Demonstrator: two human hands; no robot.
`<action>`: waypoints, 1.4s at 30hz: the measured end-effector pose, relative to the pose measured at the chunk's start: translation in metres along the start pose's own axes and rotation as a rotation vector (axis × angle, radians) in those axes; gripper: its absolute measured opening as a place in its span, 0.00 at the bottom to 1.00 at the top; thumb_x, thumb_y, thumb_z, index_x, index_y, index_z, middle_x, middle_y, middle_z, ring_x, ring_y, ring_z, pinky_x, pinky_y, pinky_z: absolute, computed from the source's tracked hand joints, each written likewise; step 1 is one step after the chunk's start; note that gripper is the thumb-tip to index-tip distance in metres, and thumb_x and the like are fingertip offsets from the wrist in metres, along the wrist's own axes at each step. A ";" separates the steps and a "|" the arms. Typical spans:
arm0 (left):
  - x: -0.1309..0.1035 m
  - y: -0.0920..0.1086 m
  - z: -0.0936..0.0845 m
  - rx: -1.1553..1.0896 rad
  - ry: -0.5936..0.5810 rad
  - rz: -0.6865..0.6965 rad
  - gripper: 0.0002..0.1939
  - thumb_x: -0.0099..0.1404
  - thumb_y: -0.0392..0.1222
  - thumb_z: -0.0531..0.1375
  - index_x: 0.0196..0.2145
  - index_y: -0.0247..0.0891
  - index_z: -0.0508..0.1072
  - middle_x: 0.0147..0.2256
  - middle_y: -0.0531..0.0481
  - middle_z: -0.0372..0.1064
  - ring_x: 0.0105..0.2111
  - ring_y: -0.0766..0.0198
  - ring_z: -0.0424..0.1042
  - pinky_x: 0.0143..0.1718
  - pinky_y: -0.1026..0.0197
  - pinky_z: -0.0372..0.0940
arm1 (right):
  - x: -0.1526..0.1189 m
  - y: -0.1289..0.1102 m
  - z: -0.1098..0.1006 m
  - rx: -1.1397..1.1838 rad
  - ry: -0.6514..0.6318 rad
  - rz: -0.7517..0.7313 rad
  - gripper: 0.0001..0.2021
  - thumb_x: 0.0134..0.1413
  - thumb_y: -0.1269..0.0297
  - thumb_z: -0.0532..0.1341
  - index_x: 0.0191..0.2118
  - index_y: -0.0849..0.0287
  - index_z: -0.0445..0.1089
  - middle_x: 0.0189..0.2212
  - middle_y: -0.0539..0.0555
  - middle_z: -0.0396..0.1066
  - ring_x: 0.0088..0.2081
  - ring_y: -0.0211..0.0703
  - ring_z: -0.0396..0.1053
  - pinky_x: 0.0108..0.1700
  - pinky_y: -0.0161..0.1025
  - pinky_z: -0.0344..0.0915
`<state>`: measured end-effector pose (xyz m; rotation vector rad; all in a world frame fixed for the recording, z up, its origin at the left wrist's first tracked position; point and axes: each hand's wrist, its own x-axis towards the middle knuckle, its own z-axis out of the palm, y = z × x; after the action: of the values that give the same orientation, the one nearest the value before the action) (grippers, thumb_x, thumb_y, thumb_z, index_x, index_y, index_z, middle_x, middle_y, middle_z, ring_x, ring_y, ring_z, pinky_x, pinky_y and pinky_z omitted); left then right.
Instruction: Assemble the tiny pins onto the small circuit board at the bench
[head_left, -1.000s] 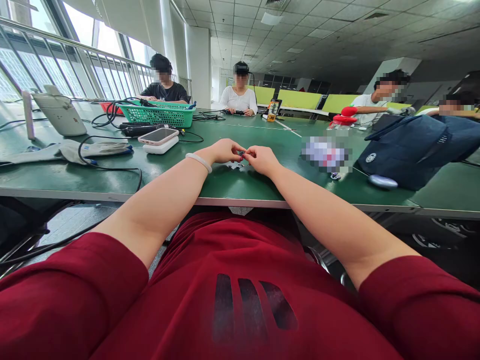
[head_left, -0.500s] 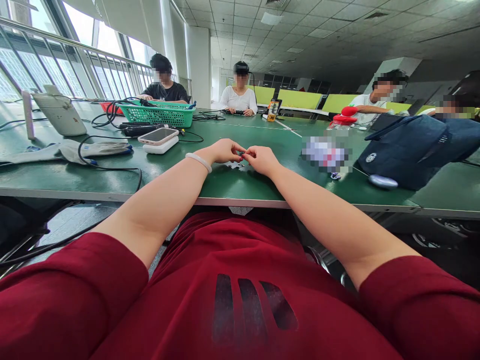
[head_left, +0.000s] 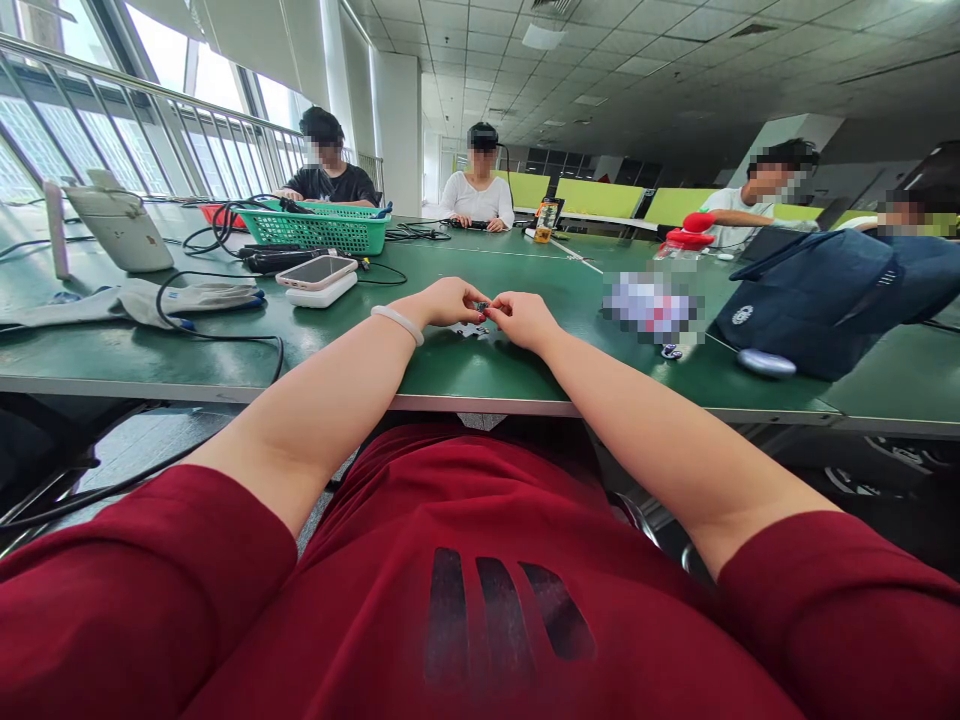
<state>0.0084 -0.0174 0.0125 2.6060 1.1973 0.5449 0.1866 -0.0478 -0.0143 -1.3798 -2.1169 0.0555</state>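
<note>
Above the green table [head_left: 450, 376], my left hand [head_left: 451, 300] and my right hand [head_left: 523, 318] meet at the fingertips. Between them is a small dark piece [head_left: 482, 307], too small to name, pinched by both hands. The fingers of each are bent and closed. A few small silvery-white pieces [head_left: 474, 329] lie on the table just under the fingertips, partly covered by them. A pale band [head_left: 399, 322] circles my left wrist.
To the left lie a phone [head_left: 318, 270] on a white case [head_left: 322, 292], gloves [head_left: 135, 302], black cables and a green basket [head_left: 315, 230]. On the right are a blurred packet [head_left: 651, 303] and a dark blue bag [head_left: 814, 300]. Several people sit around the table.
The fingertips shift very slightly around the small dark piece, showing a little more of it. Both arms stay in place.
</note>
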 end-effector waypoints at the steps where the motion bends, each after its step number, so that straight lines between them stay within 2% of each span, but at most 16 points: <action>1: 0.000 0.000 0.000 0.007 0.002 -0.006 0.23 0.53 0.43 0.62 0.48 0.38 0.77 0.28 0.50 0.76 0.26 0.67 0.68 0.30 0.66 0.59 | 0.000 0.000 0.000 -0.003 0.000 0.001 0.12 0.56 0.59 0.57 0.35 0.60 0.74 0.29 0.52 0.74 0.29 0.38 0.64 0.33 0.35 0.56; 7: 0.000 0.000 0.000 0.033 0.029 0.001 0.22 0.53 0.44 0.63 0.45 0.37 0.78 0.27 0.51 0.75 0.25 0.68 0.65 0.29 0.66 0.57 | 0.001 -0.001 -0.001 -0.015 -0.004 0.002 0.13 0.56 0.58 0.57 0.35 0.60 0.75 0.29 0.53 0.74 0.30 0.39 0.65 0.35 0.35 0.56; 19: 0.000 0.000 0.000 0.028 -0.013 -0.018 0.22 0.53 0.44 0.62 0.46 0.37 0.78 0.29 0.50 0.75 0.26 0.67 0.66 0.29 0.66 0.58 | 0.001 -0.002 -0.002 -0.027 -0.014 -0.003 0.13 0.57 0.59 0.57 0.35 0.61 0.75 0.28 0.53 0.74 0.30 0.38 0.65 0.34 0.34 0.55; 42: 0.001 -0.002 0.001 -0.007 0.013 -0.002 0.21 0.51 0.44 0.64 0.43 0.37 0.79 0.25 0.52 0.74 0.24 0.68 0.63 0.30 0.65 0.56 | 0.001 0.000 0.000 -0.040 -0.010 -0.012 0.13 0.57 0.58 0.57 0.35 0.60 0.75 0.28 0.52 0.74 0.30 0.39 0.65 0.34 0.34 0.56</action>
<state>0.0081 -0.0149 0.0109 2.5994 1.1990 0.5654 0.1865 -0.0470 -0.0135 -1.3929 -2.1452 0.0160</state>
